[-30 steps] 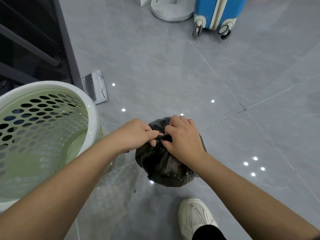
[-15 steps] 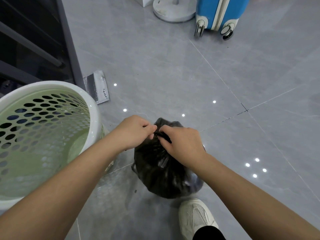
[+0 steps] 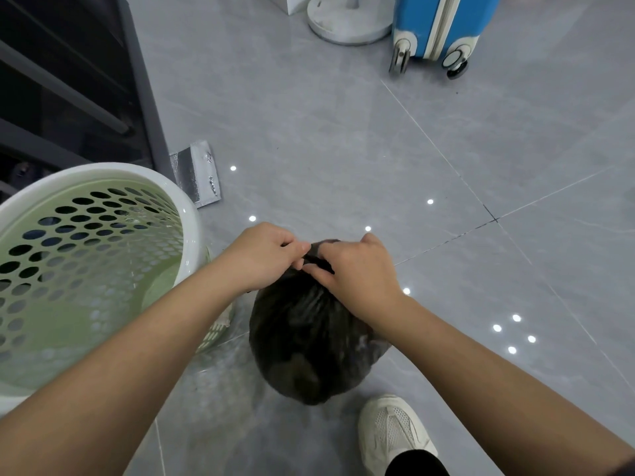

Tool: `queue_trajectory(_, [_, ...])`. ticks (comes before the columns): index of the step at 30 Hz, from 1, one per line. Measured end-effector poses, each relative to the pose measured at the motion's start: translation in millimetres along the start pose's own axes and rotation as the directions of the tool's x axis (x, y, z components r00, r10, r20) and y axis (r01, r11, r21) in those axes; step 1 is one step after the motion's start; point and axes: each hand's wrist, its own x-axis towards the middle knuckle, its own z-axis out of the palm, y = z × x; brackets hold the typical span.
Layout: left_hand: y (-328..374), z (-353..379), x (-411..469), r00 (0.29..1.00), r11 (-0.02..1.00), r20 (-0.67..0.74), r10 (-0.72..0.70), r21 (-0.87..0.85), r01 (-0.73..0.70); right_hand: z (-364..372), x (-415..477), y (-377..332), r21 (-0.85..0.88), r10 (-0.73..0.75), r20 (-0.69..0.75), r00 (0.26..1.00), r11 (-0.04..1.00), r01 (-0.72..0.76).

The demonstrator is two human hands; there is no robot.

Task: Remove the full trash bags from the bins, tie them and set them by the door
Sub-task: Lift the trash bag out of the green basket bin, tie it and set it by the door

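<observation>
Grey floor tiles [image 3: 309, 125] carry a perforated green bin [image 3: 86, 269]; just right of it stands the black trash bag [image 3: 309, 345], neck up. Left hand [image 3: 264, 259] and right hand [image 3: 357, 276] both pinch its gathered neck, fingers curled closed.

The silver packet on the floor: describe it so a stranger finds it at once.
Start at the white perforated bin at the left edge, with the dark shelf frame behind it. The silver packet lies flat on the grey tile at the frame's foot, just past the bin's rim. It is the only shiny, flat, rectangular thing there.
</observation>
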Motion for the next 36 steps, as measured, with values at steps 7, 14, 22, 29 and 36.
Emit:
queue_trajectory(7, [-6,0,0,0.998,0.999,0.04,-0.046,0.014,0.046,-8,3,2,0.162,-0.014,0.2,0.98,0.987,-0.019])
queue_trajectory(14, [-6,-3,3,0.998,0.998,0.031,-0.055,0.008,0.055,-5,-1,5,0.084,-0.099,0.099,0.99,0.992,0.091])
queue_trajectory(22, [-7,2,4,1.0,0.995,0.026,-0.012,0.095,0.01,-4,-3,0,-0.022,0.041,0.187,0.981,0.999,-0.037])
queue_trajectory(29, [-10,0,5,1.0,0.994,0.029,-0.008,0.106,0.005,-2,-6,7,0.075,-0.081,0.067,0.994,0.994,0.076])
queue_trajectory(36, [-10,3,4,1.0,0.996,0.014,-0.02,0.093,0.019,-5,1,9,-0.041,0.079,0.157,0.984,0.996,-0.073])
